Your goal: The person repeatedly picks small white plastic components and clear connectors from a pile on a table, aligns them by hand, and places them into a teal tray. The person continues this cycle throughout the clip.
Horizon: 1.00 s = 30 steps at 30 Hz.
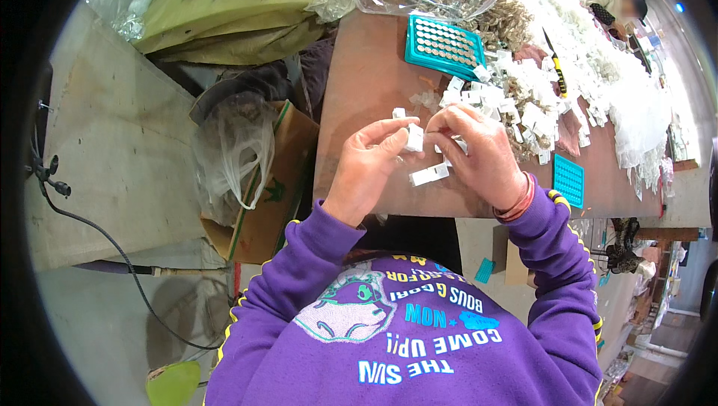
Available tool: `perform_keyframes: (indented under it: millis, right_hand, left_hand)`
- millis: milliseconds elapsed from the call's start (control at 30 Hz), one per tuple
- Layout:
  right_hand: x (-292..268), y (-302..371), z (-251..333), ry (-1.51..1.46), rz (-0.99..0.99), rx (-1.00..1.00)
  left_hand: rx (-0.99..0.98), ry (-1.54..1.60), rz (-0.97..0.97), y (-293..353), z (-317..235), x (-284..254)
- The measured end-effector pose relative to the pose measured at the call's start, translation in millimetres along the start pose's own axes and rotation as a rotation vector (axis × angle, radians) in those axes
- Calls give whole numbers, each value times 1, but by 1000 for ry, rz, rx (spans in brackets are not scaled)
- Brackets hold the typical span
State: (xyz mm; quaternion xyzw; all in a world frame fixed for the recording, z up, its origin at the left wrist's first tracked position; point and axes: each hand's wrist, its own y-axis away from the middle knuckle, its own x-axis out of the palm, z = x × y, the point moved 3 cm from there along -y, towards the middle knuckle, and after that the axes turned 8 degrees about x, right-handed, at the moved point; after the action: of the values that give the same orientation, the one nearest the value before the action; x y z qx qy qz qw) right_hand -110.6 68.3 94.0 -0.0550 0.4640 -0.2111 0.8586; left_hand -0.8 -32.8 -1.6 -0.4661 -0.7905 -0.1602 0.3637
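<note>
Over the brown tabletop [366, 69], my left hand [366, 166] pinches a small white plastic block [414, 137] between thumb and fingers. A second white piece [399, 113] shows just above those fingertips. My right hand [479, 153] is close beside the block, thumb and forefinger pressed together. What they grip, if anything, is too small to make out. Below the fingertips, a few white blocks [430, 175] lie in a short row on the table. A loose heap of similar white blocks [516, 110] spreads out just beyond my right hand.
A teal tray [445, 45] with rows of round pieces lies beyond my hands. To the right are a yellow-and-black knife [559, 77] and another teal tray [568, 180]. A cardboard box [280, 174] with a clear bag [239, 151] stands left. Another person [609, 5] is far right.
</note>
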Motion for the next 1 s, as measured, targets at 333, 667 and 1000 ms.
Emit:
perform_keyframes:
  millis: [333,667,1000]
  right_hand:
    - [9,4,1,-2,4,21]
    - [14,8,9,151,-41,-117]
    - [-45,64,18,-210,-559,82]
  left_hand:
    - [27,-31,-44,2,1,2]
    - [9,61,-29,1,2,-2]
    - [1485,-1094,580,-26,-107,83]
